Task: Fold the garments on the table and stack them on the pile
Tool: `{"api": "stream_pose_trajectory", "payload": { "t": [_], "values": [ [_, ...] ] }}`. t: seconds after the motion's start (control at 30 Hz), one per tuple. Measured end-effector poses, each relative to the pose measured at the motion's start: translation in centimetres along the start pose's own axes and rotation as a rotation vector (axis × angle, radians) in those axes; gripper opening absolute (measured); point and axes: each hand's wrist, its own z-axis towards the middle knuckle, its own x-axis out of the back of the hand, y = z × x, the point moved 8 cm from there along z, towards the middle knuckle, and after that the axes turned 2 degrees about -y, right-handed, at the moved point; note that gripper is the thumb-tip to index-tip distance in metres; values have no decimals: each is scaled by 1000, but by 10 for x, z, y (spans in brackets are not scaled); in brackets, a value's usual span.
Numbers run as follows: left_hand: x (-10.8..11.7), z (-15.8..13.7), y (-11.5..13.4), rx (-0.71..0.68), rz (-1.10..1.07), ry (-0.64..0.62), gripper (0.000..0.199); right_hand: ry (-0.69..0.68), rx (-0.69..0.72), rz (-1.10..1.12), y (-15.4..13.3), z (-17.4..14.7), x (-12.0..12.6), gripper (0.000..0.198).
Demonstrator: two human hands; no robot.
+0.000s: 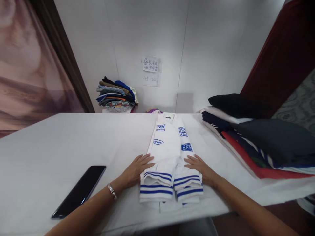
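A white jacket (167, 144) with blue patches and blue-striped cuffs lies folded lengthwise on the white table, its collar toward the wall. Both sleeves are laid over the front, and their cuffs sit side by side near the table's front edge. My left hand (139, 167) rests flat on the jacket's left edge, fingers spread above the striped cuff. On the opposite edge lies my right hand (200, 167), its fingers stretched out over the cloth. Neither hand grips the fabric. A silver bracelet (112, 191) circles my left wrist.
A black phone (80, 191) lies on the table (44, 154) to the left. Folded clothes (256, 141) are piled high at the right. Another clothes stack (116, 95) stands beyond the table's far edge by the wall, below and left of paper notes (152, 64).
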Motion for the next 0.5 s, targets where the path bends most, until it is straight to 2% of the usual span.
{"api": "stream_pose_trajectory", "payload": {
  "t": [0.17,0.3,0.4,0.5],
  "values": [
    [9,-9,-6,-6,-65,8,40,26,16,-13,-19,3,-2,49],
    [30,-25,-31,15,-108,56,48,87,55,-33,-51,17,-12,50],
    [49,-43,-52,142,-118,24,49,78,39,-21,-86,30,-28,54],
    [60,-60,-61,294,-187,-37,48,-6,-29,16,-113,38,-41,61]
  ]
}}
